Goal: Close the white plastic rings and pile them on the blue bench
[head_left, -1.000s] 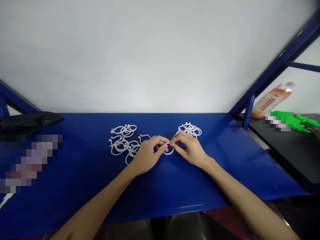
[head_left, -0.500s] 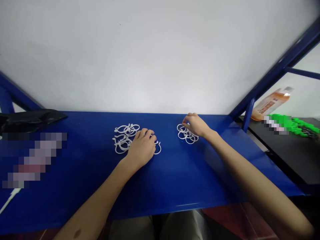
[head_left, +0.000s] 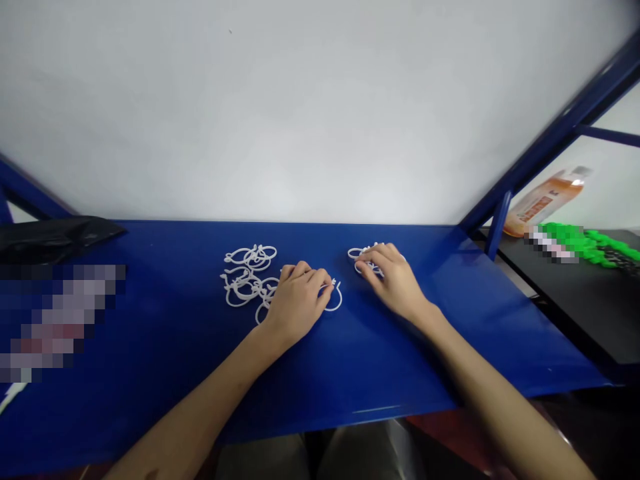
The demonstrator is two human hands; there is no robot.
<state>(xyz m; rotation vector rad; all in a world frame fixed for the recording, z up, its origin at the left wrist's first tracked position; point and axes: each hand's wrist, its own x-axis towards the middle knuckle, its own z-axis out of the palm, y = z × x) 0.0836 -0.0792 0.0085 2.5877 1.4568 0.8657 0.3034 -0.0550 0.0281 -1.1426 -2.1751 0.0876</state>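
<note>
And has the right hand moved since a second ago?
Yes. Judged against the short blue post on the right, the right hand has shifted rightward and slightly toward the wall.

My left hand [head_left: 300,300] and right hand [head_left: 393,277] are bare, with slim fingers. My left forearm [head_left: 220,393] and right forearm [head_left: 483,377] are bare too, slender and narrowing at the wrists, the left bearing a small mark [head_left: 151,475] at the view's lower edge. I wear dull grey-olive trousers [head_left: 263,459], their details lost in shadow.
</note>
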